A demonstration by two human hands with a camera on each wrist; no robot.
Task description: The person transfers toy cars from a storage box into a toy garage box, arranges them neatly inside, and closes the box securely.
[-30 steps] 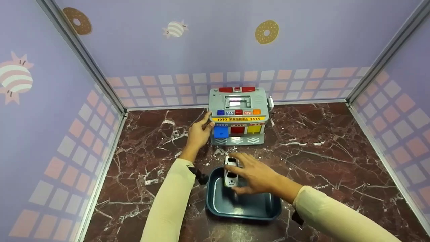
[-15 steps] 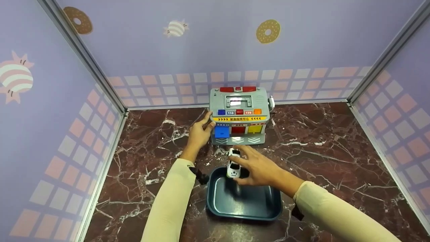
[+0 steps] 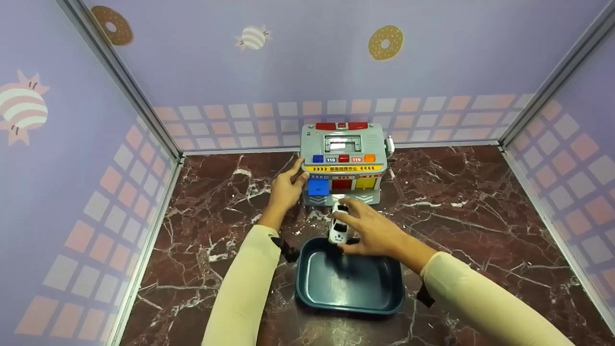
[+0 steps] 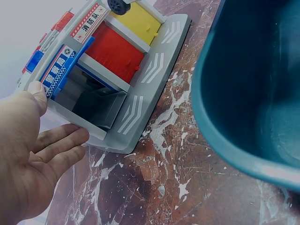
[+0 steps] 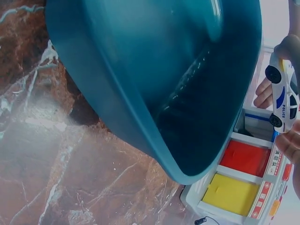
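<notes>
My right hand (image 3: pixel 372 233) pinches a white toy police car (image 3: pixel 338 234) between thumb and fingers. The car hangs over the far rim of a dark teal tray (image 3: pixel 301 283), in front of the toy emergency station (image 3: pixel 372 139). My left hand (image 3: pixel 286 191) touches the station's left front corner; its thumb (image 4: pixel 38 96) lies by the blue sign and the other visible fingers extend loosely along the side. The blue door (image 3: pixel 318 187) is swung up, showing a hollow bay (image 4: pixel 96 101). The red door (image 4: pixel 115 51) and yellow door (image 4: pixel 138 23) are down.
Purple patterned walls (image 3: pixel 317 67) enclose the dark red marbled surface (image 3: pixel 461 230) at the back and both sides. A white part (image 3: pixel 389 145) juts from the station's right side. In the right wrist view, a small dark piece on a thin cord (image 5: pixel 200 220) lies beside the station.
My right hand has carried the police car forward and slightly right, from above the tray toward the station. My left hand stays at the station's corner.
</notes>
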